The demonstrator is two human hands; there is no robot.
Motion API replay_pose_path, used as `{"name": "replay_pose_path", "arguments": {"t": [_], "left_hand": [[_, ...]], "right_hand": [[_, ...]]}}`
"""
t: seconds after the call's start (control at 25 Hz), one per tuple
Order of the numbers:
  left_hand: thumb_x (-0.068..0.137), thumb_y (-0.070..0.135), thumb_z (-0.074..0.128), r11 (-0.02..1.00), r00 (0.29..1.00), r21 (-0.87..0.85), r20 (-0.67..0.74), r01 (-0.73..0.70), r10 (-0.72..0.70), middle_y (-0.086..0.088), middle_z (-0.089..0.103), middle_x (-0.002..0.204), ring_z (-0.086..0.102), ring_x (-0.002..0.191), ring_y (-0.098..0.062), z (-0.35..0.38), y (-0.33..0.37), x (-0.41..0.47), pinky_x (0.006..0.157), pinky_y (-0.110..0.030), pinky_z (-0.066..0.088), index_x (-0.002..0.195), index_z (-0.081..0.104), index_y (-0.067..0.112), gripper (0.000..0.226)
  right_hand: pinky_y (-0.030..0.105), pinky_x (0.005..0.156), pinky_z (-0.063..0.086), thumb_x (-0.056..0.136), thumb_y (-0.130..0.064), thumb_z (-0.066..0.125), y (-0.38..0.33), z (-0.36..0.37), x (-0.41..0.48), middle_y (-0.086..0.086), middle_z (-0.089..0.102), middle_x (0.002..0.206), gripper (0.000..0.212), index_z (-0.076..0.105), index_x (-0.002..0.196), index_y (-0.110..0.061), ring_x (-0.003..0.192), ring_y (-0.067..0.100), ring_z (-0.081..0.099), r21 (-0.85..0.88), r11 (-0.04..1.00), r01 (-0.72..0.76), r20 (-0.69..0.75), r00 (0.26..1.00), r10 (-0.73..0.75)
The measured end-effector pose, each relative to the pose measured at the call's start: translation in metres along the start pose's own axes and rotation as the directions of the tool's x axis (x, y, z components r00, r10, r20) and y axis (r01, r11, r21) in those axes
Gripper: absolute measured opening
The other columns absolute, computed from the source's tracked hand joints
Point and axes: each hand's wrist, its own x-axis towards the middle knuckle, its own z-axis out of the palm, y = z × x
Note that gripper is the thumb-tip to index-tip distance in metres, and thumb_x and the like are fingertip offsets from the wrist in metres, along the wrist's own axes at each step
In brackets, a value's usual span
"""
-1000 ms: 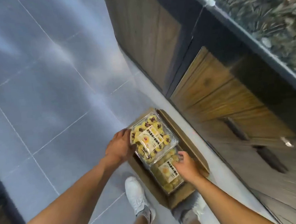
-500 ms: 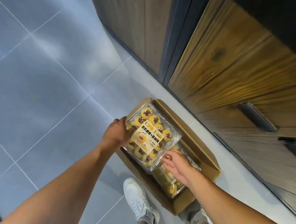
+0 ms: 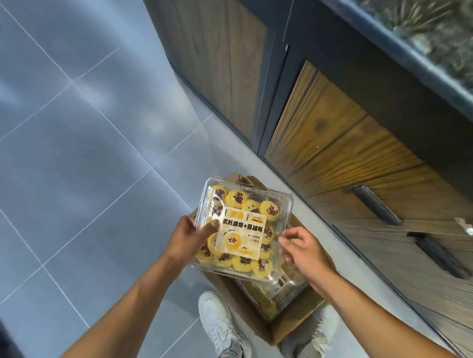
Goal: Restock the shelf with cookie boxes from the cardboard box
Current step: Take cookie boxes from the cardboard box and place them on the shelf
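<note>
1. Head camera, looking down: a grey tiled floor (image 3: 61, 139) fills the left of my feed.
2. A wood-fronted cabinet (image 3: 336, 150) with dark drawer handles (image 3: 376, 209) runs down the right.
3. An open cardboard box (image 3: 294, 323) sits on the floor just beside the cabinet.
4. A clear cookie box (image 3: 245, 222), with yellow cookies under a pale label, is held roughly level above the cardboard box.
5. A second cookie box (image 3: 274, 297) lies inside the cardboard box, partly hidden under the held one.
6. The left hand (image 3: 185, 241) grips the held box's left edge, thumb pressed on the lid.
7. The right hand (image 3: 305, 250) is at its right edge, fingers loosely curled; I cannot tell whether they have hold of it.
8. One white shoe (image 3: 222, 325) stands left of the cardboard box, the other shoe (image 3: 315, 338) at its near corner.
</note>
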Motion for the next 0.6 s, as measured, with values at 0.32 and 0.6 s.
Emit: {"name": "replay_pose_path", "arguments": {"t": [0.32, 0.6], "left_hand": [[0.073, 0.028, 0.094, 0.871, 0.925, -0.453, 0.379, 0.191, -0.006, -0.020, 0.074, 0.124, 0.073, 0.110, -0.042, -0.015, 0.028, -0.088, 0.091, -0.061, 0.059, 0.137, 0.055, 0.011, 0.077], [0.091, 0.012, 0.071, 0.793, 0.887, -0.456, 0.406, 0.404, -0.219, -0.025, 0.076, 0.114, 0.078, 0.085, -0.038, -0.001, 0.002, -0.125, 0.082, -0.052, 0.064, 0.127, 0.061, -0.001, 0.039]], "right_hand": [[0.015, 0.048, 0.042, 0.098, -0.011, 0.065, -0.063, -0.039, -0.036, 0.002, 0.069, 0.074, 0.008, 0.065, 0.098, -0.019, 0.063, 0.010, 0.057, -0.074, 0.986, 0.147, 0.126, 0.983, -0.137], [0.018, 0.042, 0.038, 0.104, -0.022, 0.057, -0.044, -0.027, -0.041, -0.001, 0.062, 0.067, 0.016, 0.067, 0.113, -0.015, 0.044, 0.004, 0.051, -0.221, 0.967, -0.128, 0.150, 0.975, 0.163]]}}
